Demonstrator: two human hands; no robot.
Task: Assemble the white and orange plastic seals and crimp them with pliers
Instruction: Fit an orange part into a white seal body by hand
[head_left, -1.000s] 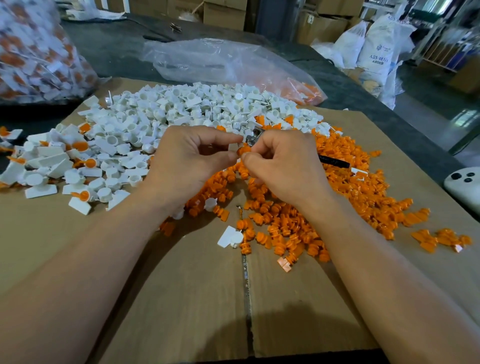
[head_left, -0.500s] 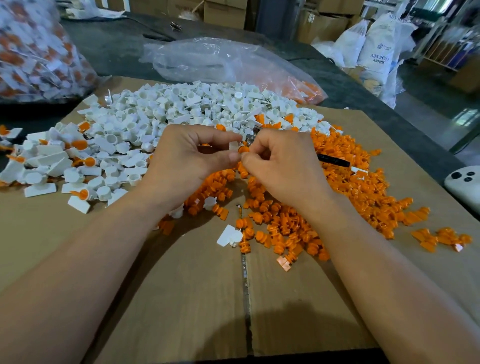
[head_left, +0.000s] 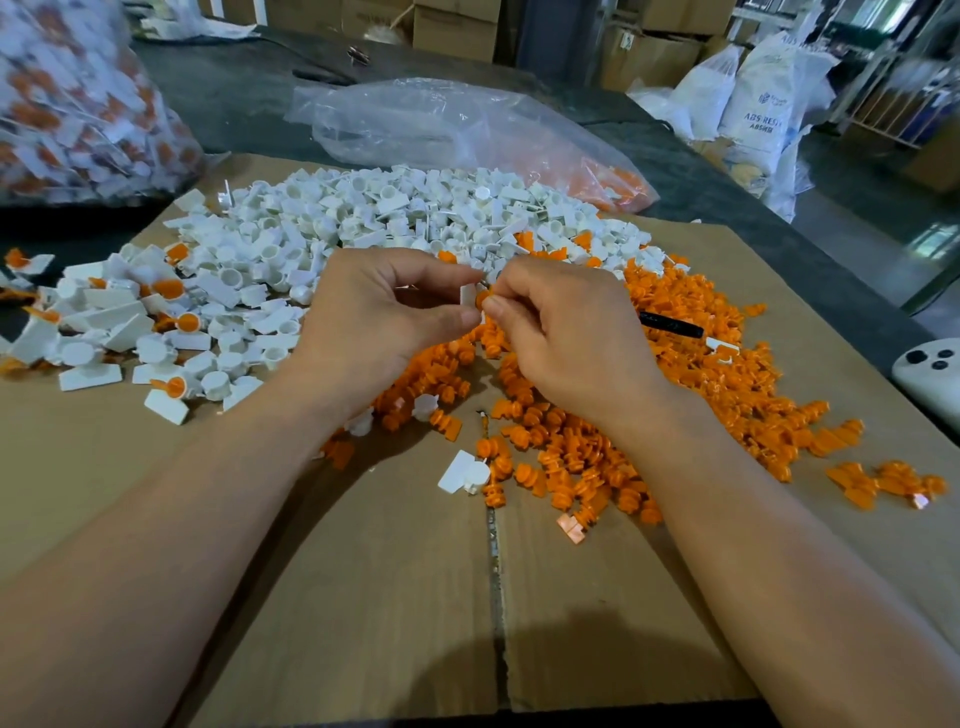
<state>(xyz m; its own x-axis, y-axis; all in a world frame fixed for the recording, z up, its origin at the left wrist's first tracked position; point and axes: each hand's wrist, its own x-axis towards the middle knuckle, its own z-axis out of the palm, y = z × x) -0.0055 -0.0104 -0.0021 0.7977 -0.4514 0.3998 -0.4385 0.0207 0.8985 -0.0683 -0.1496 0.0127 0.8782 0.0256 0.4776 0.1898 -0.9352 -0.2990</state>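
Observation:
My left hand (head_left: 379, 317) pinches a small white seal body (head_left: 468, 296) between thumb and forefinger above the orange pile. My right hand (head_left: 566, 332) meets it fingertip to fingertip and pinches an orange seal insert (head_left: 482, 299) against the white part. The pliers lie in my right palm; only a black handle end (head_left: 670, 326) sticks out past the hand, and a bit of metal shows at the fingertips. A heap of white seal bodies (head_left: 415, 218) lies behind my hands. Orange inserts (head_left: 701, 384) spread to the right and below.
Everything lies on a flattened cardboard sheet (head_left: 363, 597) over a dark table. A clear plastic bag (head_left: 457, 130) lies behind the piles, and a full bag of assembled seals (head_left: 78, 104) stands far left. A white device (head_left: 930, 374) sits at the right edge.
My hands stay together in the same spot. The white seal body now shows more plainly between the fingertips, with the orange insert pressed against it.

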